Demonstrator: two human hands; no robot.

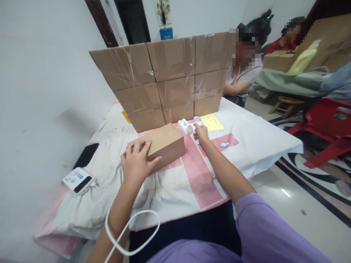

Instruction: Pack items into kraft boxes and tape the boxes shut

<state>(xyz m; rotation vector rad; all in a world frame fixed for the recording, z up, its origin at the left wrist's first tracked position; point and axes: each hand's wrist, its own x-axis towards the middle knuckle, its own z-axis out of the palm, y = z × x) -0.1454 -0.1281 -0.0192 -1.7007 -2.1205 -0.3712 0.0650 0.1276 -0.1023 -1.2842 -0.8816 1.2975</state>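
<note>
Head view: left grip (136,160) flat on box (161,144) edge.

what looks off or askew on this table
The cardboard screen of taped panels leans unevenly, its tape wrinkled. The cardboard box under the left hand lies skewed to the table edge. A white cable loops loose over the left forearm. Nothing looks spilled or broken.

The left hand (137,160) is laid flat, palm down, with the fingers spread and slightly curled, the forearm bare. The right arm is stretched forward, its upper part sleeved in purple, and the right hand (201,133) is loosely closed.
</note>
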